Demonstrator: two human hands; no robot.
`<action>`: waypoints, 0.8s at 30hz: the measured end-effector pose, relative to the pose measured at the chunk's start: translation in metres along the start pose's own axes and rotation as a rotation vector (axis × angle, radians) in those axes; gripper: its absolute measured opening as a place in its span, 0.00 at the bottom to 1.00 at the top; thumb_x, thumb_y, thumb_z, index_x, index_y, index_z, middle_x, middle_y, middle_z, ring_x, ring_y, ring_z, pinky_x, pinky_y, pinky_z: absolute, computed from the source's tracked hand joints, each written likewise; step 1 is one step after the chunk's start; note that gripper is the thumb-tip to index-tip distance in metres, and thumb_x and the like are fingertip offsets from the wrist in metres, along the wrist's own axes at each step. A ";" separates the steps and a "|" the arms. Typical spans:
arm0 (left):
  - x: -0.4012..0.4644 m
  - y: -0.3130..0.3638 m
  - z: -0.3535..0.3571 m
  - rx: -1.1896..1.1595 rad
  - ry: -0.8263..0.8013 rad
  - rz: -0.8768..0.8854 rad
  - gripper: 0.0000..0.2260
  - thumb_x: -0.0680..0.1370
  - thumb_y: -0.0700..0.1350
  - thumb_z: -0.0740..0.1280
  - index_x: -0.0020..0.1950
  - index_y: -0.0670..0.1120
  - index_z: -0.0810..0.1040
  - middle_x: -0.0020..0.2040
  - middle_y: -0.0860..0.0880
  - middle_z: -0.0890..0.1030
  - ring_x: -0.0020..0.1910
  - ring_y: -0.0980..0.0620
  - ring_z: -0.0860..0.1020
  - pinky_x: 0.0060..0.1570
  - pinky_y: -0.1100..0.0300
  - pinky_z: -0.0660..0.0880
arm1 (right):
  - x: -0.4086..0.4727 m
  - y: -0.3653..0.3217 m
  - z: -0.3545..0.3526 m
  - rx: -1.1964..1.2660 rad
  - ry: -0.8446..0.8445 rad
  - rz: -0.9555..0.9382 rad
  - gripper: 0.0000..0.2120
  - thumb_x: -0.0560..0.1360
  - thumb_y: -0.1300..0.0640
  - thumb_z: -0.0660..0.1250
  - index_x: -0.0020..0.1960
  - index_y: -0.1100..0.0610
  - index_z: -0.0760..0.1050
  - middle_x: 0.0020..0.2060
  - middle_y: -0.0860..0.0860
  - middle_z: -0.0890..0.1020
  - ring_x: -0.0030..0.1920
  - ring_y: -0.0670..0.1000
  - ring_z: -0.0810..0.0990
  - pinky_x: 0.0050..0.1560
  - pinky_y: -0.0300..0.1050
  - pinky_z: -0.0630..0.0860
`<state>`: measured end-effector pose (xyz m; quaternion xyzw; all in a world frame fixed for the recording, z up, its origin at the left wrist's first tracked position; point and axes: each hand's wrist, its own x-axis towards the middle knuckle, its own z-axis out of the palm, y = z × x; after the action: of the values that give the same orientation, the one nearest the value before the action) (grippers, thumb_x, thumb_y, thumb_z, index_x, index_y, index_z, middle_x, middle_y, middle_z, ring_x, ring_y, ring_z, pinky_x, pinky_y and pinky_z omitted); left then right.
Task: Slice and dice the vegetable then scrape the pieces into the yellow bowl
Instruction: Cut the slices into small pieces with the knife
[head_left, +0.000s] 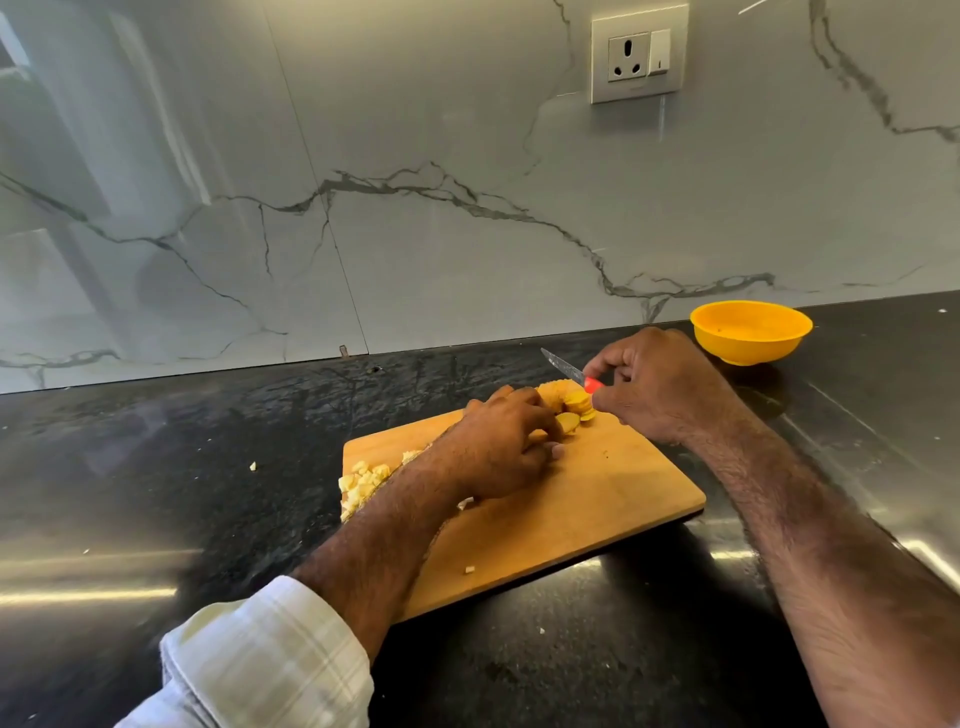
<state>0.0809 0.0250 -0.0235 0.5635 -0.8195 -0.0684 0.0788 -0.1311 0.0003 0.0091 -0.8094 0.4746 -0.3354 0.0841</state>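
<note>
Here, dicing is half done: diced pieces (363, 486) lie near-left on the board (597, 499), your left hand (498, 447) pinches slices (571, 408), your right hand (654, 384) grips the knife (563, 368), and the yellow bowl (750, 332) waits far right, so stack and cut next.

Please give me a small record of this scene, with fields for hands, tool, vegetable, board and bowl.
left hand: fingers on the slices
right hand: grips the knife, blade raised
slices: round, on the cutting board
diced pieces: heaped at the board's left edge
yellow bowl: on the counter beyond the right hand, nearly empty
</note>
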 end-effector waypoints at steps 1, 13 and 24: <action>-0.001 -0.002 -0.001 -0.035 0.031 -0.004 0.13 0.83 0.56 0.68 0.66 0.56 0.81 0.68 0.56 0.74 0.69 0.54 0.70 0.72 0.44 0.66 | 0.000 -0.001 0.000 -0.002 -0.008 0.001 0.08 0.74 0.53 0.77 0.52 0.51 0.87 0.28 0.43 0.81 0.30 0.45 0.81 0.38 0.45 0.83; -0.017 -0.062 -0.019 -0.366 0.457 -0.136 0.08 0.75 0.40 0.77 0.46 0.51 0.82 0.42 0.55 0.83 0.42 0.58 0.82 0.45 0.57 0.84 | -0.009 -0.024 0.018 0.029 -0.263 -0.026 0.14 0.74 0.55 0.77 0.59 0.49 0.85 0.28 0.45 0.82 0.34 0.52 0.83 0.43 0.53 0.84; -0.012 -0.073 -0.014 -0.370 0.503 -0.176 0.07 0.79 0.42 0.73 0.54 0.52 0.85 0.45 0.57 0.83 0.46 0.58 0.81 0.47 0.60 0.81 | -0.007 -0.019 0.005 -0.018 -0.351 0.117 0.10 0.73 0.58 0.78 0.53 0.48 0.86 0.27 0.46 0.83 0.30 0.47 0.83 0.35 0.41 0.77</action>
<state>0.1548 0.0096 -0.0252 0.6077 -0.6960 -0.0812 0.3738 -0.1167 0.0150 0.0102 -0.8273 0.5019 -0.1791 0.1778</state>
